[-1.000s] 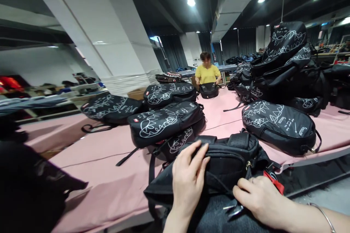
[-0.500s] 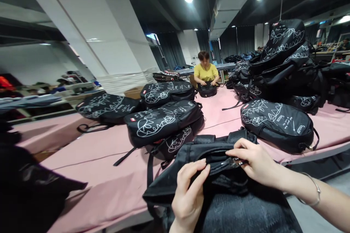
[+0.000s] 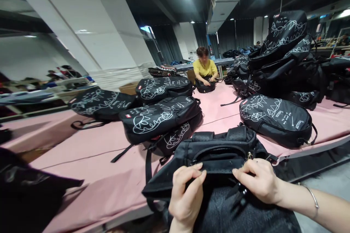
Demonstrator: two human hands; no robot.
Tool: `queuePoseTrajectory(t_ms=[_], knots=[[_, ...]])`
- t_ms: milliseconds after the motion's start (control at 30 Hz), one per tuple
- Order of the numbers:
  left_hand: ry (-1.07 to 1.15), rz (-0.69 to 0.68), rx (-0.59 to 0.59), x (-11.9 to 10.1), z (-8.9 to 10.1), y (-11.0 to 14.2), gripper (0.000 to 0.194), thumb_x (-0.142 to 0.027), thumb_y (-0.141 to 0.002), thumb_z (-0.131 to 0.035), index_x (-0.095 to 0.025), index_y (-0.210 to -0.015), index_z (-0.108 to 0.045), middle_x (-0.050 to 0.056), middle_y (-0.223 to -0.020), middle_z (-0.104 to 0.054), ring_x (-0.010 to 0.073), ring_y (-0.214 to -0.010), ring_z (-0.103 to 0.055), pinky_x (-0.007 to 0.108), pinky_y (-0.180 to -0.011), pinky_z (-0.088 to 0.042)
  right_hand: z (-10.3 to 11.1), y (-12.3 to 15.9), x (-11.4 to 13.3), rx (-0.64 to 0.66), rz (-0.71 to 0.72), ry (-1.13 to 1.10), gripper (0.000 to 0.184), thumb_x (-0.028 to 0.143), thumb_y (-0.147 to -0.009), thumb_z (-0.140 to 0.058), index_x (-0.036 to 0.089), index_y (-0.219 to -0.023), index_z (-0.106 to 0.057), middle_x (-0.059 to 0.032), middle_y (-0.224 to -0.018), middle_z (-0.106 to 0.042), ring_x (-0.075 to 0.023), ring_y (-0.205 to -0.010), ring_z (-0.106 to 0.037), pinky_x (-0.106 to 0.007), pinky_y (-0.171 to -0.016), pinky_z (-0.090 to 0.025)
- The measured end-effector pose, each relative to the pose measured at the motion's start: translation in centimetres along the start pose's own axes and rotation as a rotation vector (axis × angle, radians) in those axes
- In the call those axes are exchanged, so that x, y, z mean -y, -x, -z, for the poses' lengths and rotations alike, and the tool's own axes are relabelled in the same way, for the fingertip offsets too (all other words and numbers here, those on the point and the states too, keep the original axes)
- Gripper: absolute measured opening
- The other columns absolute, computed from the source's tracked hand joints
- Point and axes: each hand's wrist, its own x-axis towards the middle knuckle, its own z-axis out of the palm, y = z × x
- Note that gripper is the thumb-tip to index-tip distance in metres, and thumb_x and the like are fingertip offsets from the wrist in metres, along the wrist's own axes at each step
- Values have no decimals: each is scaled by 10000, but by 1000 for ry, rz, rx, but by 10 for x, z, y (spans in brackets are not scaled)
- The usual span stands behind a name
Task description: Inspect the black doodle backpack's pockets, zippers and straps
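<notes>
A black backpack [image 3: 218,142] lies at the table's near edge, its top end with a handle loop facing me. My left hand [image 3: 187,194] is closed in a pinch on the edge of the fabric strip along its opening. At the other end of this strip, my right hand [image 3: 258,182] pinches the same edge, so the strip is stretched straight between them. A small dark object with shiny spots [image 3: 242,189] hangs below my right fingers, too blurred to name. Beside the right knuckles sits a brass-coloured zipper pull [image 3: 249,155].
Several black backpacks with white scribble prints, such as one on the left [image 3: 161,116] and one on the right [image 3: 276,118], lie on the pink-covered table [image 3: 109,178]. A tall pile of bags [image 3: 284,54] stands at back right. A person in yellow [image 3: 205,67] handles a bag opposite.
Both hands have shifted slightly down, and my right hand has moved a little to the right. The strip, bunched before, is now straight. The shiny object now hangs lower beneath my right hand.
</notes>
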Motion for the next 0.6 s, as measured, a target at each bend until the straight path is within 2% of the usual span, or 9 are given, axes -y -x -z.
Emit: queuePoseTrajectory(t_ms=[167, 367, 433, 500, 600], knots=[[-67, -11, 43, -1, 0, -2, 330, 118, -650, -571, -181, -787, -573, -11, -819, -510, 142, -789, -587, 320, -645, -524, -3, 0, 1, -65, 9, -7, 129, 77, -789, -565, 142, -683, -602, 28, -519, -514, -64, -473, -451, -200, -431, -311], [-77, -10, 86, -1, 5, -5, 313, 53, -672, -568, -209, -843, -580, 4, -834, -516, 152, -792, -592, 324, -668, -527, -4, 1, 2, -61, -29, -6, 185, 101, -806, -539, 157, -633, -572, 42, -500, -495, -55, -439, -429, -204, -414, -299], [-92, -20, 190, -4, 10, -13, 290, -4, -691, -558, -204, -900, -579, 33, -866, -552, 177, -805, -586, 367, -711, -498, -3, 0, 3, -36, -16, -14, 223, 98, -808, -528, 160, -594, -547, 45, -492, -481, -54, -427, -410, -204, -410, -292], [-120, -64, 351, -11, 14, -27, 278, -70, -724, -520, -198, -965, -575, 61, -901, -608, 204, -832, -580, 403, -760, -455, -2, -2, 5, 0, 12, -18, 252, 98, -808, -518, 164, -566, -522, 48, -486, -464, -56, -415, -381, -210, -402, -276], [-126, -149, 617, -25, 11, -51, 297, -132, -782, -439, -186, -1045, -565, 80, -968, -651, 211, -891, -582, 379, -794, -436, -1, -4, 8, 70, 69, -20, 281, 112, -816, -496, 172, -541, -493, 48, -487, -435, -66, -412, -352, -222, -395, -256]])
